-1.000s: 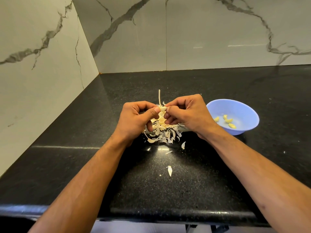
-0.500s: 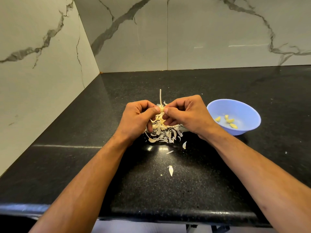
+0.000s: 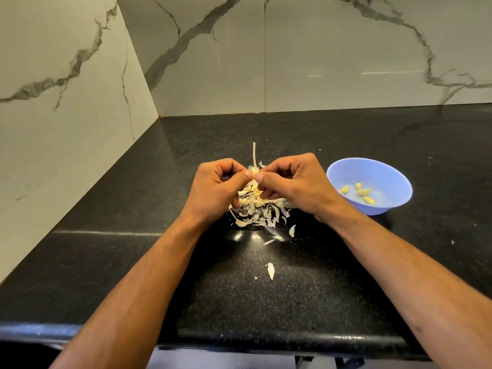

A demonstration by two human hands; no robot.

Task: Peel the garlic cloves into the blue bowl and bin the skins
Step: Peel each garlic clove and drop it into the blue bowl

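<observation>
Both hands, left (image 3: 215,190) and right (image 3: 295,185), pinch a garlic clove (image 3: 255,171), its stem pointing up.

Soft, even light from above; the scene is moderately bright. Two small glare spots sit on the glossy black tabletop (image 3: 346,275) just below centre, with a thin bright streak toward 9 o'clock. Faint reflections streak the marble wall (image 3: 346,49). Wide-angle bending curves the edges; focus is sharp.

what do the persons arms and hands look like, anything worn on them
Both forearms are bare up to the frame edge, with no sleeves in view. The left hand and right hand wear no gloves, and no rings, watch or bracelet show. The thumbnails are short and unpainted.
</observation>
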